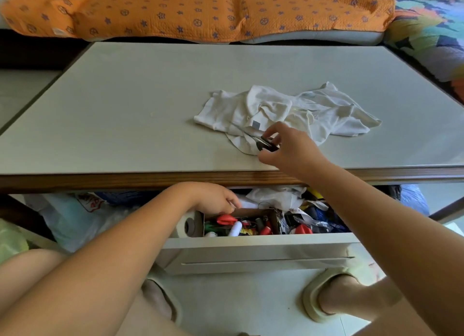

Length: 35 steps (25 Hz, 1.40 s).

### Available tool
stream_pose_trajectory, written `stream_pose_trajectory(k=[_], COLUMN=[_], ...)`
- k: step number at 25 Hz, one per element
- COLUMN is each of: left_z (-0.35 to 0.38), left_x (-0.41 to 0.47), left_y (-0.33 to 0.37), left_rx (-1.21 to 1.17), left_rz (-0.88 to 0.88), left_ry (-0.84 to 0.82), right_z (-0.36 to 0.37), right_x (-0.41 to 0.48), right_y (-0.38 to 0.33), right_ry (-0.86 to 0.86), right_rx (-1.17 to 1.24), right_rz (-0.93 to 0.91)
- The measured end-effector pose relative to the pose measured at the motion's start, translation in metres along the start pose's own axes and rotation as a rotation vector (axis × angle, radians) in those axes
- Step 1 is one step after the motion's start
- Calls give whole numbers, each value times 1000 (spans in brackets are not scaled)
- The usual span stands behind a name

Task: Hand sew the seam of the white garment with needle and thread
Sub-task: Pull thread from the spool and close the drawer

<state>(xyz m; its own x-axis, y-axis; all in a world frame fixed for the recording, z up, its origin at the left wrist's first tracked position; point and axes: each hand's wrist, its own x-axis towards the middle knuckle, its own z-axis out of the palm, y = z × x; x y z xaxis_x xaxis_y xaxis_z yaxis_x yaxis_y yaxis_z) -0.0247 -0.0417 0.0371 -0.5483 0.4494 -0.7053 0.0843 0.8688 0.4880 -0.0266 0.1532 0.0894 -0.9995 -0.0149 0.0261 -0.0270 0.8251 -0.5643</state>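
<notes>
Right hand [292,148] holds one object [267,144] (black).

I'm looking into a home living room: a quilt-covered sofa [200,11] sitting behind a low table [125,97], its junk-filled drawer [251,245] hanging open.

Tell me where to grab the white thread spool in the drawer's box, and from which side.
Pinch the white spool across its round middle, coming straight down from above. It lies slanted among other spools in the cardboard box, whose walls and the drawer front block any sideways approach; only its upper side is exposed.
</notes>
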Motion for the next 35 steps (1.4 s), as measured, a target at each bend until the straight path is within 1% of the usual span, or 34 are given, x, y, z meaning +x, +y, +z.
stream_pose_trajectory(k=[1, 2, 3, 4, 5, 6, 7, 9, 11, 14, 16, 18, 19, 20, 21, 22, 24, 27, 29, 31, 33, 35], left_z=[-3, -7, -11, -15, -18, -22, -24, -25, -21, -19, -20, -21, -21, -22, -23, -25, -29, -34, -35, -36, -41, -52], left_x=[-4, -8, -13, -17, -22, -26, -31, -37, -40, -39, -39, -38, -38, -38, -38, -38, -41, -46, -50, -56, -61, -62], left_y=[-1, -3, -6, -9, -12, -15, -16, -17, -13, -12, -14, -15, -15, -13, -11, -8, -2, 4, 9, 17, 29, 40], left_rx=[24, 60, 89, 105, 107, 103, 99, 87, 62, 1, -38, -57, -62, -66, -72, -83, -125, -262, -317, -268, -180, -139], left_rz=[-21, -54, -93, -134, -169, -194, -204, -191, -146, -97, -85, -87, -87, -83, -77, -65, -26, 54, 87, 76, 55, 73], left_ry=[-31, -64, -90, -101, -94, -78, -60, -28, 1, 26, 37, 31, 20, 9, 4, 7, 46, 151, 180, 169, 150, 198], right_z=[-10, -23, -33, -41, -44, -43, -34, -6, 30, 65, 68, 59, 55, 51, 49, 49, 53, 62, 64, 64, 55, 37], right_x=[-8, -16, -25, -32, -37, -40, -42, -44, -44, -52, -60, -69, -74, -80, -87, -93, -101, -103, -99, -94, -85, -69], right_y=[0, 3, 7, 14, 22, 27, 32, 35, 39, 41, 36, 28, 23, 19, 17, 16, 20, 30, 32, 31, 30, 27], right_ry=[-73, -223, -424, -630, -801, -914, -963, -941, -914, -800, -754, -794, -831, -850, -822, -737, -502, -269, -159, -79, -27, 58], right_rx=[226, 434, 578, 642, 619, 523, 380, 60, -143, -213, -156, -87, -96, -138, -208, -291, -398, -399, -412, -379, -279, -158], right_rz=[36, 52, 54, 59, 66, 85, 110, 135, 109, 83, 51, -1, -45, -99, -170, -254, -393, -476, -450, -381, -305, -239])
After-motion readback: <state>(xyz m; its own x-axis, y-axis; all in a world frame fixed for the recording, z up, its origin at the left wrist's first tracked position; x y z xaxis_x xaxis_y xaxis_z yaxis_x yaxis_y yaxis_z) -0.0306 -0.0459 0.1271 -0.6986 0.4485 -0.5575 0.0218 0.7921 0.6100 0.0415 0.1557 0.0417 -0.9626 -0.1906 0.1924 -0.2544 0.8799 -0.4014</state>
